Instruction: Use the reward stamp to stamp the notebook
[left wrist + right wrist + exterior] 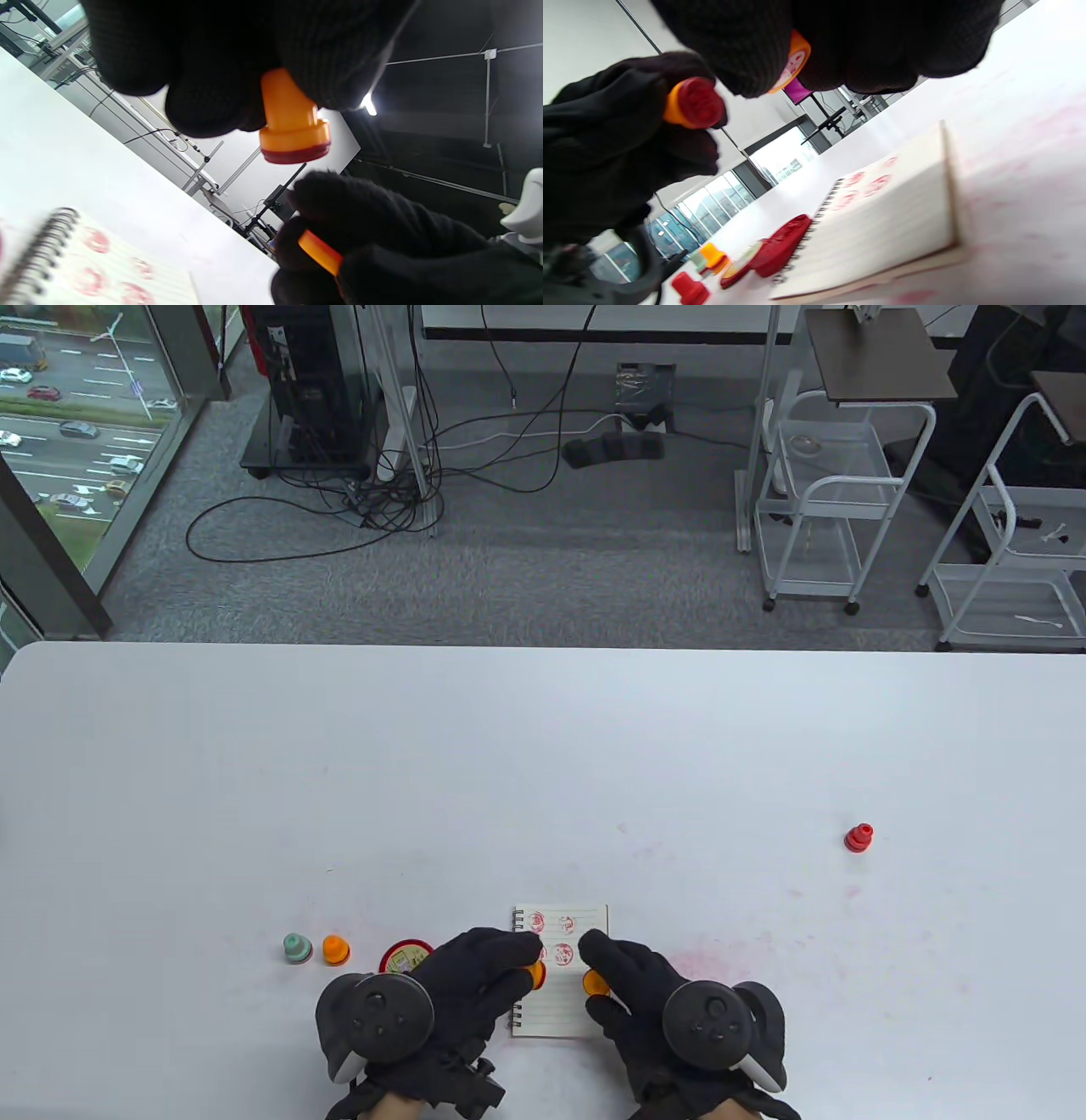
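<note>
A small spiral notebook (560, 1010) lies open near the table's front edge, with several red stamp marks on the upper part of its page; it also shows in the left wrist view (85, 271) and the right wrist view (882, 220). My left hand (522, 971) pinches an orange stamp (537, 976) by its handle just above the notebook's left part. The stamp's red face (693, 103) is bare, and its body shows in the left wrist view (292, 123). My right hand (594, 963) pinches the stamp's orange cap (594, 982) (794, 63) (320, 252) over the notebook's right part.
A round red ink pad (405, 959) sits left of the notebook, partly under my left hand. Further left stand a second orange stamp (336, 950) and a green stamp (297, 948). A red stamp (859, 838) stands far right. Pink ink smears mark the table (704, 963).
</note>
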